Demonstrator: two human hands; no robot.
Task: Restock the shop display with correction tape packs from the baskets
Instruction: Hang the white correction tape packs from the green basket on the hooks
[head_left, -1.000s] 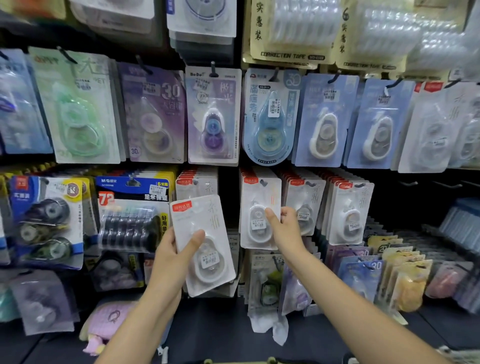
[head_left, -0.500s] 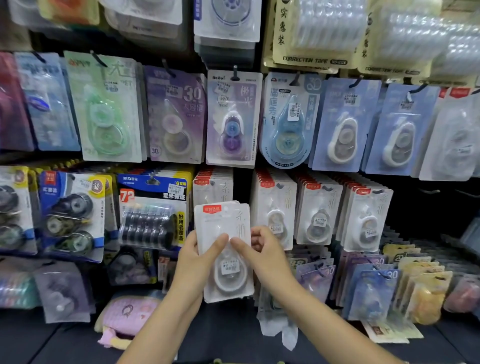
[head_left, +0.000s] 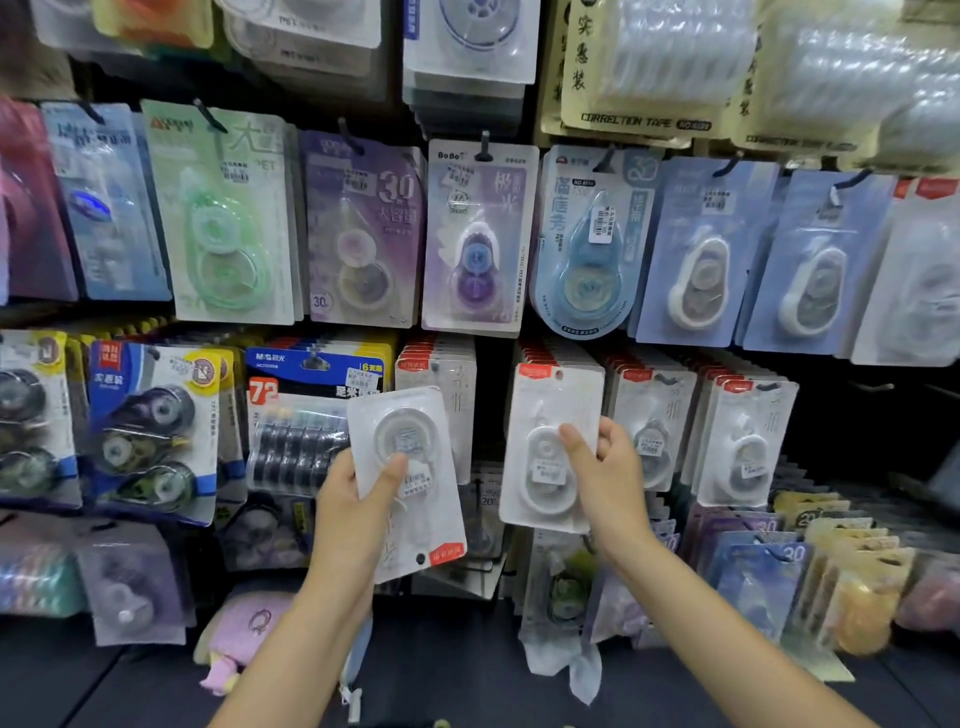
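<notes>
left hand (head_left: 349, 512): upside-down pack (head_left: 405, 480) | right hand (head_left: 609, 480): upright pack (head_left: 545, 457)

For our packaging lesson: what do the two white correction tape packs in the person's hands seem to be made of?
Left-hand pack, held upside down: seemingly a white card with a clear, glossy plastic blister, which glints and shows the reel. Right-hand pack: same look, white dispenser visible through the blister.

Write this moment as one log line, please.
left hand: holds white pack, red label down | right hand: holds upright pack at hook row
</notes>
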